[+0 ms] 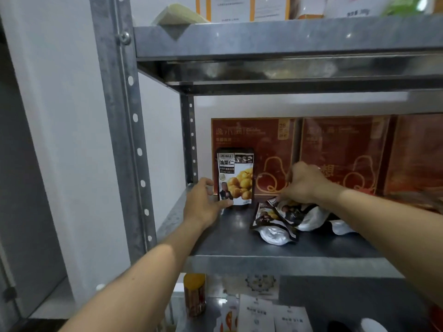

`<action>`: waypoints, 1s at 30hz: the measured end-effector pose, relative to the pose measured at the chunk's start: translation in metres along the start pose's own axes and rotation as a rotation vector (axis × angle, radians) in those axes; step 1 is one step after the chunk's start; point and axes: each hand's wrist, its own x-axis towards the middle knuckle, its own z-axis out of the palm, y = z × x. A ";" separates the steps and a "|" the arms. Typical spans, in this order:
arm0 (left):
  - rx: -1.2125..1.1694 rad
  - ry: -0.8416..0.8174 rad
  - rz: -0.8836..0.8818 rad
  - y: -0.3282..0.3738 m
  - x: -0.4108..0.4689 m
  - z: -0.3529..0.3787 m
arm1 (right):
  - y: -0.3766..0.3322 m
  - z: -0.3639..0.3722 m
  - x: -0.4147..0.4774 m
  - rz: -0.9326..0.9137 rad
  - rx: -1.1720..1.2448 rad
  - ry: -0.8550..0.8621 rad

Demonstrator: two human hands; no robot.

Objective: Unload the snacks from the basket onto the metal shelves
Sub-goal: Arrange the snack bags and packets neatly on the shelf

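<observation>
Upright snack pouch [235,176], printed 油栗仁 with yellow chestnuts, stands at far left of middle metal shelf [239,245]. Left hand [203,202] fingers wrap its lower left edge. Right hand [304,182] pinches top of lying pouches [285,219], silver backs showing, to the right. Red boxes [345,149] behind, writing blurred. Orange-lidded jar [194,294] on the shelf below.
</observation>
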 end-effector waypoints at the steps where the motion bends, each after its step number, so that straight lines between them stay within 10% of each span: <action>1: -0.005 -0.026 0.017 0.003 -0.004 0.000 | 0.005 -0.004 -0.004 0.031 -0.002 0.011; 12: -0.095 -0.415 0.137 0.060 -0.048 0.043 | 0.028 -0.027 -0.046 0.214 0.134 -0.120; 30: -0.429 -0.102 0.125 0.070 -0.044 0.006 | -0.009 0.003 -0.037 -0.132 0.789 0.157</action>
